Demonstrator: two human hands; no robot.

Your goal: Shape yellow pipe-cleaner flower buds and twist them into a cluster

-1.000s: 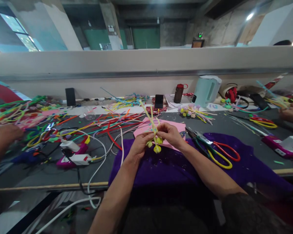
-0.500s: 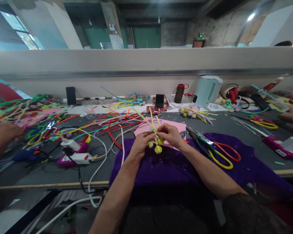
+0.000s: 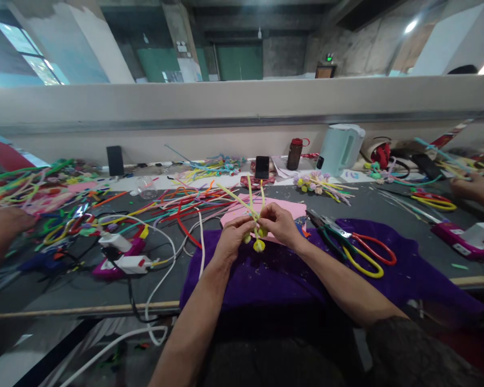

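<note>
The left hand (image 3: 233,239) and the right hand (image 3: 280,224) met over the near middle of the surface (image 3: 84,290), above a purple cloth (image 3: 274,277). Between them they held a bunch of yellow pipe cleaners (image 3: 255,223): the fingers of both hands were closed round the stems where these crossed, left fingers pinching from nine o'clock, right fingers from three o'clock. The stems fanned out toward twelve o'clock, and the small curled yellow heads hung at six o'clock, just above the cloth.

A pink sheet (image 3: 284,207) lay just beyond the hands, at twelve o'clock. At three o'clock, on the cloth's edge, lay scissors (image 3: 361,252) with red and yellow handles. A heap of loose coloured pipe cleaners (image 3: 185,201) spread at ten o'clock, with white cables (image 3: 161,258) and chargers nearer nine. A phone (image 3: 262,167), a dark bottle (image 3: 294,153) and a pale kettle (image 3: 340,149) stood along the far wall. Another person's hand (image 3: 4,226) rested at far nine o'clock, and another's (image 3: 474,188) at far three.
</note>
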